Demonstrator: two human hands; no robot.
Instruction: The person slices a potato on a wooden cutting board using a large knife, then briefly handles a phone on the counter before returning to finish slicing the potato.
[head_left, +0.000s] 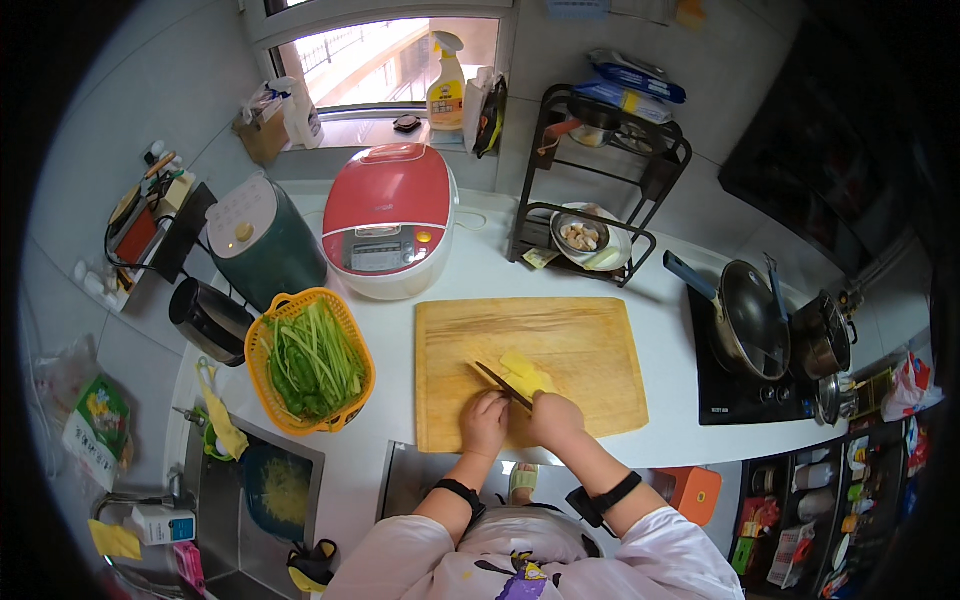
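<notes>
My right hand (556, 421) is closed round the handle of a kitchen knife (504, 384), whose blade points up and left over the wooden cutting board (532, 330). Thin yellow slices (523, 369), perhaps of ginger or potato, lie on the board just right of the blade. My left hand (485, 424) rests at the board's lower part, left of the knife, with its fingers bent down. Whatever may be under those fingers is hidden. Left of the board, a yellow plastic basket (365, 360) holds green peppers and green stalks.
A red and white rice cooker (390, 217) stands behind the board, beside a green appliance (266, 232) and a black kettle (210, 319). At right, a wok (750, 319) sits on the black hob (731, 405). A sink (251, 559) with a dark bowl (259, 502) is at lower left.
</notes>
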